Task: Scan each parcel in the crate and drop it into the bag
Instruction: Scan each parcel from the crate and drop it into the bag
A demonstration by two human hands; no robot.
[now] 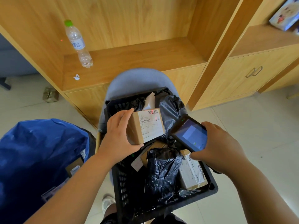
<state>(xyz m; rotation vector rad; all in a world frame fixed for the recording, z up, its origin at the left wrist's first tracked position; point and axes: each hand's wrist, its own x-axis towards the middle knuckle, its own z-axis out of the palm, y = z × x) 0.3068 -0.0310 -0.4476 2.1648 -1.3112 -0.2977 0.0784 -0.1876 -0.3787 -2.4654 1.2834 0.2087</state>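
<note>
My left hand (119, 135) grips a small cardboard parcel (146, 126) above the black crate (129, 188), its white shipping label facing up. A red laser dot sits on the label just below the barcode. In my right hand (216, 144) is a black handheld scanner (189, 132), its lit screen facing me and its front end aimed at the parcel. Inside the crate lie black plastic-wrapped parcels (161, 173) and a labelled cardboard box (191, 173). The open blue bag (37, 152) stands to the left of the crate, with some parcels showing inside it.
The crate rests on a grey chair (137, 78) in front of a wooden cabinet (145, 57). A plastic water bottle (78, 44) stands on the cabinet's shelf. A small wrapped package (50, 94) lies on the tiled floor at left. My shoe (107, 202) shows below the crate.
</note>
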